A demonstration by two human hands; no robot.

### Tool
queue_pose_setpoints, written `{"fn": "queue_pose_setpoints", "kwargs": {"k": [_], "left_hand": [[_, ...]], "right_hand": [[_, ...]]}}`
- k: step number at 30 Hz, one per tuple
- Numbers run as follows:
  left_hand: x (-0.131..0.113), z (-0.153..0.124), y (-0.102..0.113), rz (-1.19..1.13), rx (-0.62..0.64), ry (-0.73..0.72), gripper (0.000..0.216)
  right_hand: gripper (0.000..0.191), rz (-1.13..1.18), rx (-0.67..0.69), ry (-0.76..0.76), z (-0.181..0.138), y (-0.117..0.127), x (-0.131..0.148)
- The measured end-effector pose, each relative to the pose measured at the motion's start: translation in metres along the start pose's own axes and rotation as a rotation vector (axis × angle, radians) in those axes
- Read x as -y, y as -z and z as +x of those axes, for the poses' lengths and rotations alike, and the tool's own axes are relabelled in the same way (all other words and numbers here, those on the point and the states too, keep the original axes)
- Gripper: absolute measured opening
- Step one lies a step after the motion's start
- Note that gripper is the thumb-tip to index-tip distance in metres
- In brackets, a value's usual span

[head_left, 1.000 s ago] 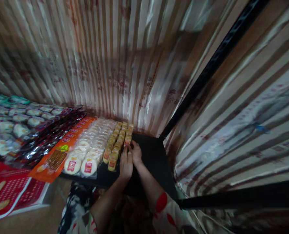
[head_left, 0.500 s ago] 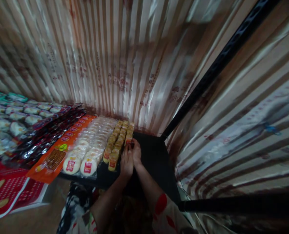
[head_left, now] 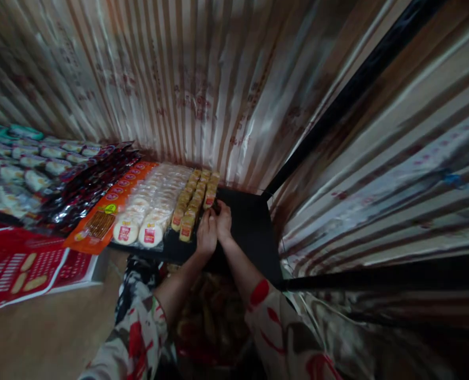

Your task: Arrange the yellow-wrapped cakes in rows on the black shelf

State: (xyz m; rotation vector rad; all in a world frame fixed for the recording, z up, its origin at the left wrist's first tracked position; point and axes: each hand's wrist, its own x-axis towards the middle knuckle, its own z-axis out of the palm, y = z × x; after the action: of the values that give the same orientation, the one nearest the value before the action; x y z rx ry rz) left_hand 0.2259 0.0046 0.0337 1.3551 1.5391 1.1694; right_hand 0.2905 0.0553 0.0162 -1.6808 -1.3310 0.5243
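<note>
My left hand [head_left: 207,233] and my right hand [head_left: 224,221] meet at the front end of the third row of small yellow-wrapped snack packs [head_left: 210,196]. Their fingers are bent in and pressed close together; something small and dark shows between the fingertips, too dim to name. Left of my hands, two longer rows of the same yellow packs [head_left: 186,224] stand on a black shelf [head_left: 250,227]. Beside those lie clear-wrapped stacks of round white crackers [head_left: 151,232] with red labels.
An orange snack bag [head_left: 87,237], dark shiny packets [head_left: 70,208] and white packets [head_left: 36,179] lie farther left. A red printed carton [head_left: 28,274] sits below. Under my arms is a dim container of yellowish packs [head_left: 208,316]. A black post [head_left: 325,126] and striped sheeting [head_left: 203,79] border the shelf.
The view has tilted down, so the shelf and hands appear higher. My hands stay together at the front of the third yellow row, with fingertips slightly farther from the front pack.
</note>
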Motion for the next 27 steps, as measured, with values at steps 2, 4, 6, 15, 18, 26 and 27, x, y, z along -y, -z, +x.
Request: {"fn": "queue_pose_setpoints", "kwargs": {"k": [2,4,6,15,18,26,27], "left_hand": [[0.0,-0.01,0.004,0.017,-0.006,-0.01,0.043],[0.002,-0.023,0.009,0.041,-0.014,-0.012,0.041],[0.004,-0.04,0.016,0.06,-0.021,-0.024,0.038],[0.037,-0.141,0.06,0.201,0.126,-0.056,0.03],[0.056,-0.168,0.073,0.353,0.249,-0.043,0.032],[0.09,-0.197,0.084,0.894,0.73,0.125,0.037],[0.092,-0.198,0.083,0.908,0.732,0.121,0.041]], "right_hand": [[0.041,0.007,0.015,-0.009,-0.011,0.006,0.003],[0.039,0.006,0.027,-0.022,-0.025,0.014,0.006],[0.035,0.011,0.031,-0.031,-0.041,0.022,0.008],[0.03,0.239,0.153,-0.015,-0.149,0.058,0.009],[0.027,0.12,0.235,-0.011,-0.189,0.063,-0.002],[0.02,-0.026,0.489,0.078,-0.253,0.048,-0.064],[0.017,-0.024,0.497,0.089,-0.257,0.047,-0.07]]}}
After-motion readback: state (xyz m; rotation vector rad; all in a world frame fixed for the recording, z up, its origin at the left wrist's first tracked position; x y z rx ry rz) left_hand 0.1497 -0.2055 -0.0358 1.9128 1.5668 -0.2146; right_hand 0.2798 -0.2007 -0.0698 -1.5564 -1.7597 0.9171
